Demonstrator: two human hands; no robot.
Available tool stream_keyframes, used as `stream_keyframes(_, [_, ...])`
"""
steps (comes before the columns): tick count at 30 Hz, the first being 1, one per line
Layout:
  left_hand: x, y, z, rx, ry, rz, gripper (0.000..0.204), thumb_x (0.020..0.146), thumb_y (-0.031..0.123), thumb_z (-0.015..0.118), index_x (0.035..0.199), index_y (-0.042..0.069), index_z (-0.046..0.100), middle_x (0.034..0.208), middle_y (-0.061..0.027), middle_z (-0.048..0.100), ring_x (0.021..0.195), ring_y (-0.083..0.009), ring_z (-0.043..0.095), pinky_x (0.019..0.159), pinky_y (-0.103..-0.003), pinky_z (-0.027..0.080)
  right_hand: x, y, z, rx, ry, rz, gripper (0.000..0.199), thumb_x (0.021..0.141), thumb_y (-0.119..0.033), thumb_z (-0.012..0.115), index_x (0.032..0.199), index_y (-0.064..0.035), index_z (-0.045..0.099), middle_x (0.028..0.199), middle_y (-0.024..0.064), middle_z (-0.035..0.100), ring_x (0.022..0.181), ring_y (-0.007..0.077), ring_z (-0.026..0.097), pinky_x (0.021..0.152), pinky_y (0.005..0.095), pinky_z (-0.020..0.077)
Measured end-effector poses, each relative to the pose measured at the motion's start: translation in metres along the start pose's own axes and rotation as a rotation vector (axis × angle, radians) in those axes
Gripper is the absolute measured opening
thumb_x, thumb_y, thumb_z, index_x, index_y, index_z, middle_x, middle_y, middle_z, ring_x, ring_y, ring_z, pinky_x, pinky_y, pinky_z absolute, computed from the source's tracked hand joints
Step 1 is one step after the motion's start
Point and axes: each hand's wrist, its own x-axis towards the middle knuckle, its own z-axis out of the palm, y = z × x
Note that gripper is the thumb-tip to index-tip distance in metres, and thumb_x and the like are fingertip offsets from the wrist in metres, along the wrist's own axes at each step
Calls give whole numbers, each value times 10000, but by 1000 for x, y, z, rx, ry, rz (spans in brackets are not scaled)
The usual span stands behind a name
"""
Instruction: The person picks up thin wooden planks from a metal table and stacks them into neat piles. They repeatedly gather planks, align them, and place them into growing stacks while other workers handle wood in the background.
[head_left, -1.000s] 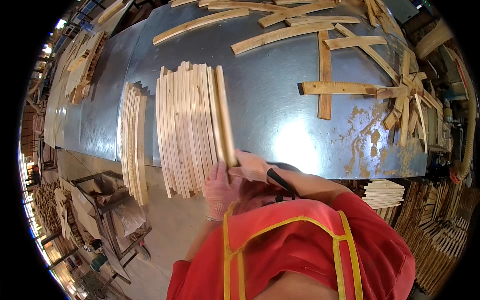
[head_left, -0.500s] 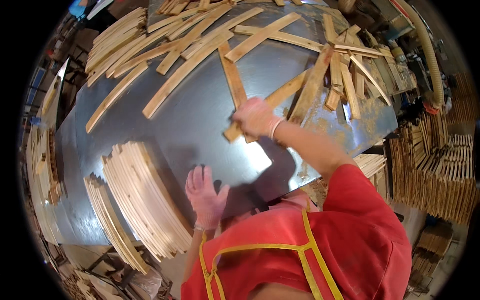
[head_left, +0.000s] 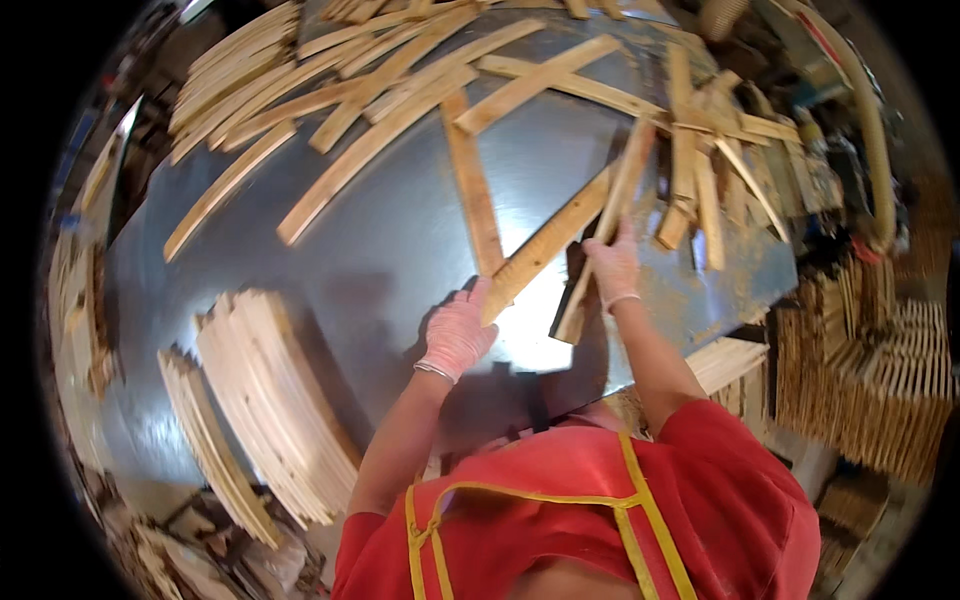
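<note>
Narrow slat stack (head_left: pixel 215 450), then broad slat stack (head_left: pixel 275 405), at my left. My gloved left hand (head_left: pixel 458 332) touches near end of slanting wooden slat (head_left: pixel 552 240); how closed, cannot tell. Slat runs away rightward, toward my gloved right hand (head_left: pixel 614 268), fingers closed around steeper wooden slat (head_left: pixel 629 180), long axis pointing away, slightly right.

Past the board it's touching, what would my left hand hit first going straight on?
Past that slanting board, your left hand would likely meet the near end of the plank running away from you; depth is unclear.
</note>
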Motion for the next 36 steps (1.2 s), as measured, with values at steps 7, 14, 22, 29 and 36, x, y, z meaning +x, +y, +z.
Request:
stream_keyframes(7, [-182, -65, 2, -1454, -143, -294, 652, 881, 231, 775, 1458, 2, 576, 1173, -99, 733, 1074, -218, 701, 964, -320, 546, -101, -105, 28, 955, -451, 284, 893, 863, 31, 699, 1668, -42, 320, 1144, 115, 620, 912, 231, 655, 768, 382, 610])
stream_keyframes(14, [-234, -97, 43, -289, 709, -467, 415, 854, 168, 684, 1243, 25, 686, 1327, -226, 678, 1129, -435, 668, 946, -533, 542, -195, -68, 120, 1111, -511, 616, 697, 785, 106, 582, 1444, -98, 487, 1122, 98, 544, 865, 259, 634, 747, 413, 601])
stream_keyframes(22, [-312, -162, 159, 520, 906, -627, 612, 790, 296, 733, 1363, 128, 598, 1397, -115, 577, 1246, -349, 579, 1004, -549, 491, -67, -197, 110, 181, -415, -560, 299, 952, -155, 608, 1240, -83, 644, 1084, 178, 647, 953, 332, 650, 862, 460, 543])
stream_keyframes(29, [-287, -118, 88, 193, 819, -410, 771, 732, 267, 797, 1436, 97, 534, 1436, -148, 537, 1303, -391, 536, 1067, -574, 452, 74, -272, 101, 117, -312, -342, 742, 952, -451, 713, 1527, -46, 481, 1422, 260, 611, 1354, 402, 572, 1143, 506, 452])
stream_keyframes(36, [-194, -66, 40, 66, 633, -233, 867, 754, 284, 866, 1513, 71, 504, 1500, -161, 508, 1392, -414, 487, 1125, -570, 422, -82, -128, 122, -463, -397, -304, 634, 883, -253, 634, 1469, -74, 472, 1132, 293, 640, 1057, 489, 639, 951, 571, 538])
